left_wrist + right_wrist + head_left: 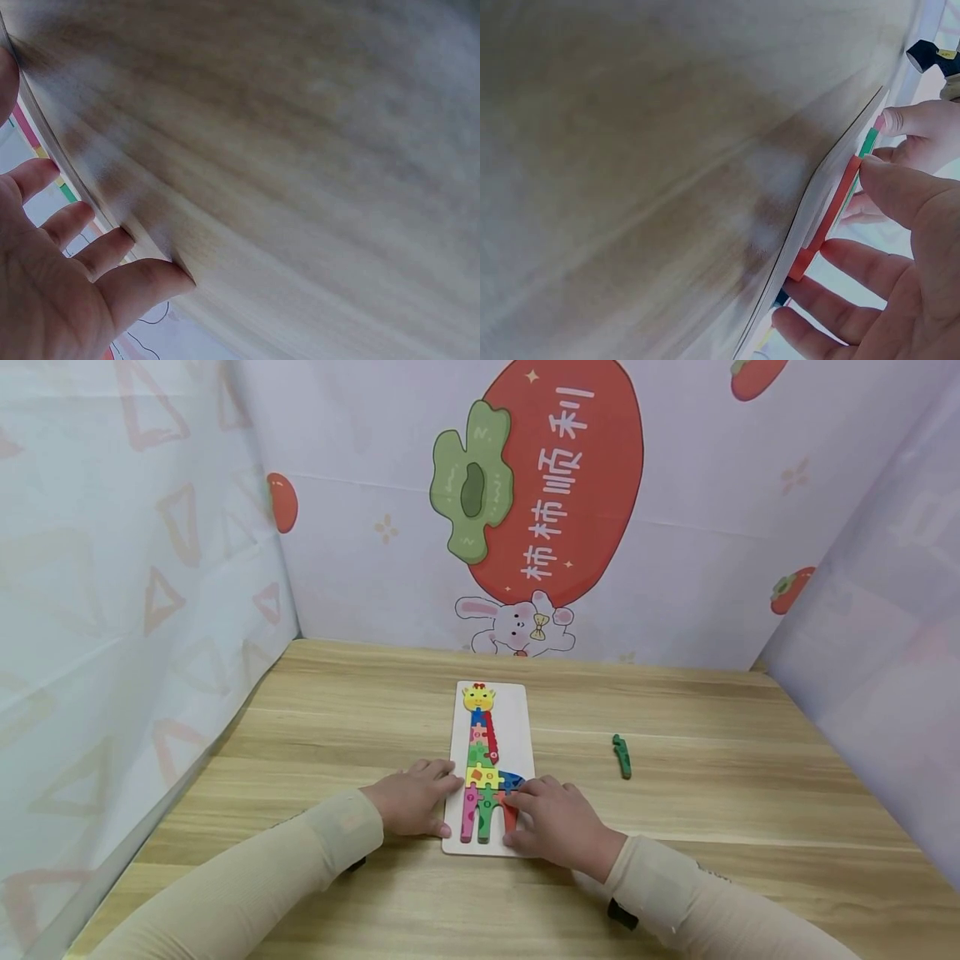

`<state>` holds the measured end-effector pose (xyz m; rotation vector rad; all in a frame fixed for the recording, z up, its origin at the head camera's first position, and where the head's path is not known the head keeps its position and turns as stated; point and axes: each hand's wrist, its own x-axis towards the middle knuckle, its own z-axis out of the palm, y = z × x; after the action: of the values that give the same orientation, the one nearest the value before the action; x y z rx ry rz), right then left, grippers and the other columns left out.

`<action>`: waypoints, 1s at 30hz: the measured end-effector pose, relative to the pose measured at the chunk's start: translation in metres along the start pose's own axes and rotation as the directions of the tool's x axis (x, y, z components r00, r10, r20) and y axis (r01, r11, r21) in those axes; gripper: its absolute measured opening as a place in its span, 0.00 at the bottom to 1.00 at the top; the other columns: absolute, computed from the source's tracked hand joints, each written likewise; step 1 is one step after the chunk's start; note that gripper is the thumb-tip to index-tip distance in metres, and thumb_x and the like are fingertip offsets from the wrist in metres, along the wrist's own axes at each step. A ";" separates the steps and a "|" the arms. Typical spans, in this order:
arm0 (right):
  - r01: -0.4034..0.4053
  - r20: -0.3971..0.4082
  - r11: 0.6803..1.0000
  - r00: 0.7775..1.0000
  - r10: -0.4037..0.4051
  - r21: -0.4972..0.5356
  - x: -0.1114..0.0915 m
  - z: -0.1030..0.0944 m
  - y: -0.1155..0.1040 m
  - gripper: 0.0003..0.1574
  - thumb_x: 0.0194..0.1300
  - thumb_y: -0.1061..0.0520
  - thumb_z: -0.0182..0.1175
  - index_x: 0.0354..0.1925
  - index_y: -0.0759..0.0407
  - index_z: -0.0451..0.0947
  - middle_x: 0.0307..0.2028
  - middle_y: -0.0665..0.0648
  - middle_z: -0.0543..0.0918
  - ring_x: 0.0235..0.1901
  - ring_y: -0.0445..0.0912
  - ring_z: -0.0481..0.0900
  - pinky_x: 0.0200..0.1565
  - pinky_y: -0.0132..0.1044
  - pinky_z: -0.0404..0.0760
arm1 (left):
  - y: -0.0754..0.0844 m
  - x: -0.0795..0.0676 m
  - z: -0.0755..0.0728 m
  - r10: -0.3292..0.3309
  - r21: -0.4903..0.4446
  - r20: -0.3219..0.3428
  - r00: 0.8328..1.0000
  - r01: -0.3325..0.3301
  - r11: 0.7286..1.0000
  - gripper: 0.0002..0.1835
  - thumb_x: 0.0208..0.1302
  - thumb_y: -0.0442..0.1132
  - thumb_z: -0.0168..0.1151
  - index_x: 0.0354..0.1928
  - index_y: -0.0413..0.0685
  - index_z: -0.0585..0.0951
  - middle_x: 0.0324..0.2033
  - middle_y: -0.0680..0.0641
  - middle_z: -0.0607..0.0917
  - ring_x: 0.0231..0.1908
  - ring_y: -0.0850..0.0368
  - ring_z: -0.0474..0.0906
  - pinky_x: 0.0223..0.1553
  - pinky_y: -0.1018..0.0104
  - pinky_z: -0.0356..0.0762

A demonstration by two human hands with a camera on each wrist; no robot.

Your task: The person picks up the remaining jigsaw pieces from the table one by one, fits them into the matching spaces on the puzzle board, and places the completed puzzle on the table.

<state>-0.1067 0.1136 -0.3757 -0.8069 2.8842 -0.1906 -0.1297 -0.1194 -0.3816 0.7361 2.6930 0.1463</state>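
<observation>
A giraffe puzzle on a pale wooden board (512,718) lies upright before me, its numbered pieces in several colours. My left hand (411,795) rests at the board's left edge, fingers spread; in the left wrist view the fingertips (120,241) lie along that edge. With my right hand (562,827) I pinch the orange-red leg piece (832,214) lengthwise, thumb at one end and fingers at the other. That piece sits at the lower right of the giraffe, beside the green leg piece (486,814) and below the blue piece (512,781), partly covered by my fingers.
A loose dark green piece (622,757), the tail-like one, lies on the wooden table (720,760) to the right of the board. Printed cloth walls (360,577) stand at the back and on both sides of the table.
</observation>
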 end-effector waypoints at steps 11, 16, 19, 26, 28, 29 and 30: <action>0.007 -0.015 1.000 1.000 -0.008 -0.023 0.000 0.000 0.000 0.35 0.49 0.34 0.62 0.53 0.46 0.75 0.49 0.51 0.76 0.50 0.48 0.69 0.45 0.47 0.72 | 0.001 -0.001 -0.003 0.006 0.002 -0.003 1.000 -0.006 1.000 0.40 0.47 0.64 0.58 0.64 0.62 0.64 0.64 0.49 0.59 0.62 0.48 0.55 0.55 0.49 0.65; 0.005 -0.012 1.000 1.000 -0.005 -0.015 -0.001 0.000 0.000 0.35 0.48 0.34 0.63 0.53 0.46 0.75 0.48 0.51 0.76 0.50 0.48 0.68 0.45 0.47 0.72 | 0.000 0.000 -0.002 0.003 -0.001 -0.004 1.000 -0.003 1.000 0.40 0.47 0.64 0.59 0.64 0.61 0.64 0.64 0.49 0.59 0.62 0.48 0.55 0.55 0.49 0.65; -0.003 -0.005 1.000 1.000 0.003 -0.004 -0.001 -0.001 0.000 0.35 0.48 0.34 0.63 0.53 0.46 0.75 0.48 0.51 0.76 0.51 0.48 0.68 0.45 0.47 0.72 | 0.000 0.000 -0.002 0.001 0.002 -0.006 1.000 -0.001 1.000 0.40 0.47 0.64 0.59 0.64 0.61 0.64 0.64 0.49 0.59 0.62 0.48 0.55 0.55 0.49 0.65; -0.007 -0.012 1.000 1.000 0.007 0.008 -0.003 -0.004 -0.001 0.34 0.49 0.35 0.63 0.53 0.45 0.75 0.49 0.51 0.76 0.50 0.48 0.69 0.45 0.47 0.72 | 0.002 0.000 -0.002 -0.008 -0.005 0.007 1.000 0.008 1.000 0.40 0.47 0.64 0.59 0.64 0.62 0.63 0.65 0.49 0.58 0.63 0.48 0.54 0.56 0.47 0.64; -0.004 -0.028 1.000 1.000 0.004 0.010 -0.004 -0.005 -0.001 0.33 0.49 0.36 0.63 0.52 0.45 0.76 0.49 0.51 0.75 0.50 0.48 0.69 0.45 0.47 0.72 | 0.002 0.001 -0.002 -0.013 -0.008 0.014 1.000 0.013 1.000 0.41 0.47 0.63 0.59 0.65 0.62 0.62 0.65 0.49 0.58 0.63 0.48 0.54 0.56 0.47 0.63; -0.001 -0.037 1.000 0.999 0.001 0.012 -0.004 -0.006 -0.001 0.32 0.49 0.36 0.63 0.52 0.45 0.76 0.49 0.51 0.75 0.50 0.48 0.69 0.45 0.46 0.73 | 0.002 0.001 -0.002 -0.014 -0.011 0.016 1.000 0.014 1.000 0.41 0.47 0.63 0.60 0.65 0.62 0.62 0.65 0.50 0.58 0.63 0.48 0.54 0.56 0.47 0.63; 0.002 -0.046 1.000 0.999 -0.002 0.011 -0.005 -0.006 0.000 0.31 0.50 0.36 0.63 0.52 0.44 0.76 0.49 0.51 0.75 0.50 0.48 0.69 0.45 0.47 0.72 | 0.002 0.001 -0.001 -0.016 -0.014 0.017 1.000 0.016 1.000 0.41 0.47 0.63 0.60 0.65 0.63 0.62 0.65 0.50 0.58 0.63 0.48 0.54 0.56 0.47 0.63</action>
<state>-0.1038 0.1162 -0.3691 -0.8141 2.9226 -0.2287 -0.1299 -0.1168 -0.3802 0.7084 2.6780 0.1543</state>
